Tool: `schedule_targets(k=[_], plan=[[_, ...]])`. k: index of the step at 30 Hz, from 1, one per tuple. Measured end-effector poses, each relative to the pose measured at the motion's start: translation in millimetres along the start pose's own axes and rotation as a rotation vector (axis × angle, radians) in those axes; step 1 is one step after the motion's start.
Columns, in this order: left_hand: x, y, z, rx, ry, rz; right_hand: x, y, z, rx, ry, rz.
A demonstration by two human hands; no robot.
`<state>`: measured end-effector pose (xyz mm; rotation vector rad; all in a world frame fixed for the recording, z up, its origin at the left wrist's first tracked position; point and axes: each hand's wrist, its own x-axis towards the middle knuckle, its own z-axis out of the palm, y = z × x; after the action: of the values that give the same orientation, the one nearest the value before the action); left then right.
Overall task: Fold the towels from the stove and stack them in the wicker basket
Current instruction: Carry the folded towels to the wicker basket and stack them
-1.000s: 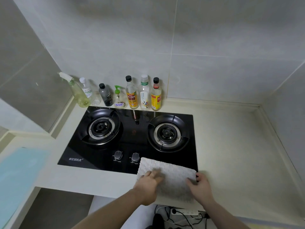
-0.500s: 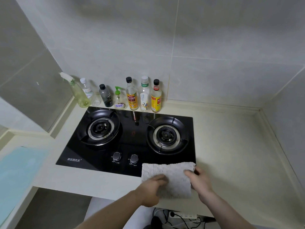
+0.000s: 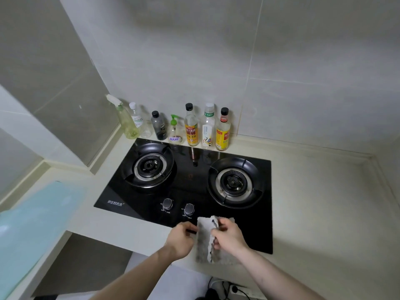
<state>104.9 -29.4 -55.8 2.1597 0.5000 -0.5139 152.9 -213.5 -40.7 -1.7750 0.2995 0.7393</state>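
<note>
A small grey-white towel (image 3: 203, 239) lies at the front edge of the black two-burner stove (image 3: 190, 182), partly on the counter. My right hand (image 3: 229, 236) grips its right side and has it folded over toward the left, so the towel is a narrow strip. At the towel's left edge my left hand (image 3: 180, 240) pinches the cloth with curled fingers. No wicker basket is in view.
Several bottles (image 3: 191, 127) stand in a row behind the stove against the tiled wall. Two knobs (image 3: 178, 206) sit at the stove's front. A pale blue board (image 3: 32, 230) lies at the left. The cream counter (image 3: 324, 213) runs right of the stove; a power strip (image 3: 236, 289) lies below.
The towel went from a wide square to a narrower strip: my right hand carried its right side over toward the left, while my left hand stayed at the left edge.
</note>
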Motion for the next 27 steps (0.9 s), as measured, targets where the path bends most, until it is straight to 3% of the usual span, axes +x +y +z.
schedule_targets(k=[7,11,14,22,27], plan=[[5,8,2,-0.102,-0.015,-0.056,11,9,11,-0.105,-0.051,0.002],[15,10,2,-0.145,-0.028,-0.102,20,18,-13,-0.238,0.217,-0.124],[21,13,3,-0.18,-0.043,-0.139,27,24,-21,-0.22,0.295,-0.068],[18,23,11,-0.462,-0.114,-0.252,44,35,-28,-0.137,0.187,0.123],[20,22,10,-0.472,-0.155,-0.27,41,33,-40,-0.068,0.029,0.118]])
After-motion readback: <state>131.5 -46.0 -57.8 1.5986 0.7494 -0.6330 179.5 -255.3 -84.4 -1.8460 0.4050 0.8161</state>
